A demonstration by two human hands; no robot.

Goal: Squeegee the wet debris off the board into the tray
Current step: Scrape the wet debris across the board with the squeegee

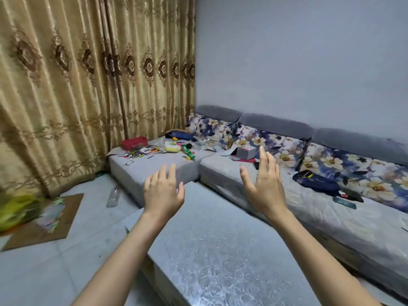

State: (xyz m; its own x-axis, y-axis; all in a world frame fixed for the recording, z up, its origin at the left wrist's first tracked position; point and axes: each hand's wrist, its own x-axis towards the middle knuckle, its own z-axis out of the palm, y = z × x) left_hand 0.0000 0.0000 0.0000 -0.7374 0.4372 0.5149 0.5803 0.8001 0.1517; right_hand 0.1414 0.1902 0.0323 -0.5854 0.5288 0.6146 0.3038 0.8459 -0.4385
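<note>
1. Our left hand (163, 192) hangs in the air, fingers loosely spread, holding nothing.
2. Our right hand (265, 184) is up too, fingers straight and apart, palm turned inward, empty.
3. Under both lies the silvery patterned table (209, 250).
4. Beyond is the grey sofa (320, 217), its corner cluttered: a red basket (134, 143), a grey box (246, 151).
5. We cannot pick out the task's things from here.
</note>
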